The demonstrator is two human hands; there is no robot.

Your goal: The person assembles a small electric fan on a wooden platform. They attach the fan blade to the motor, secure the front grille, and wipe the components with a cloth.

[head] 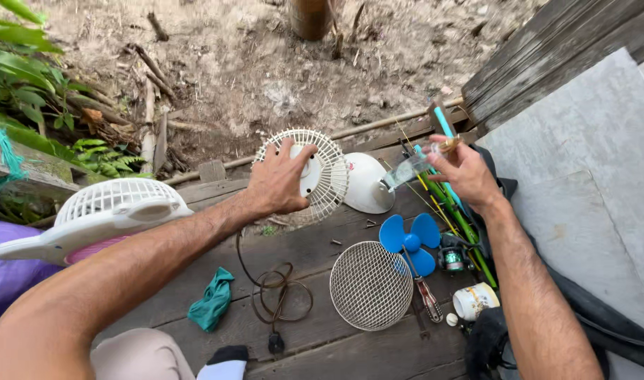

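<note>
My left hand (279, 181) grips the rim of a white fan rear grille (329, 163), which stands tilted on the wooden planks with the white motor housing (364, 184) behind it. My right hand (463, 169) holds a small clear bottle (408, 170) tipped toward the housing. A round front grille (370, 285) lies flat on the boards nearer to me, beside a blue fan blade (410, 241). The fan's brown cord (276, 299) coils on the planks and ends in a black plug.
A second white and pink fan (100, 214) lies at left on purple cloth. A teal rag (213, 301), a screwdriver (427, 295), a white cup (474, 300), green rods (463, 225) and a black bag sit around. Dirt ground and leaves lie beyond.
</note>
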